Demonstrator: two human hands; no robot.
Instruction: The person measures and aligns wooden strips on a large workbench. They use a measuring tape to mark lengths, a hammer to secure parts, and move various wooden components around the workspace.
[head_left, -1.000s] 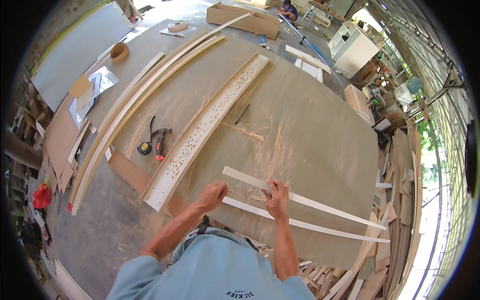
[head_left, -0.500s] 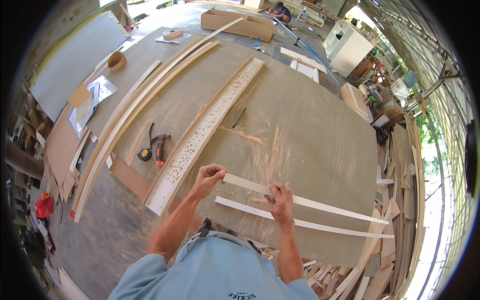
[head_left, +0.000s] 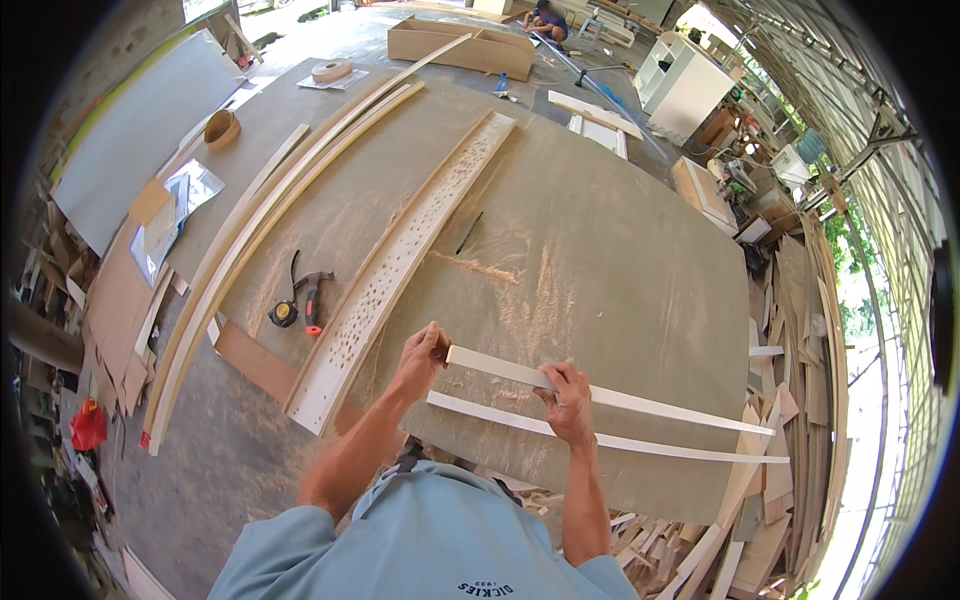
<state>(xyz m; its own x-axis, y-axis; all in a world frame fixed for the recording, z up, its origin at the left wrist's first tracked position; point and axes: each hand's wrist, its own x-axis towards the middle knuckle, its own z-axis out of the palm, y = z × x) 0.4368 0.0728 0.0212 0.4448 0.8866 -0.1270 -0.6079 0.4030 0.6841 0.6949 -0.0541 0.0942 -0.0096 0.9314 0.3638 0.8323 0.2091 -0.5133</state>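
Note:
A long, pale wooden strip (head_left: 660,408) slants across the near right part of the table. My left hand (head_left: 422,362) is closed at its left end, fingers curled and partly hidden. Farther along the same strip, my right hand (head_left: 568,402) grips it between thumb and fingers. Just nearer to me, a second white strip (head_left: 640,443) lies roughly alongside, passing beneath my right wrist. To the left of my hands rests a long white board (head_left: 385,290) dotted with many small brown marks.
A hammer (head_left: 314,300) and tape measure (head_left: 284,313) lie left of the dotted board. Long bent-looking strips (head_left: 270,225) run along the table's left. Sawdust (head_left: 540,300) covers the tabletop's middle. Offcuts (head_left: 790,340) pile up at the right. Someone (head_left: 546,22) crouches far off.
The left end of the held strip looks slightly raised and tipped, showing more of its end. My left hand's fingers have shifted at that end. The whole view has moved slightly.

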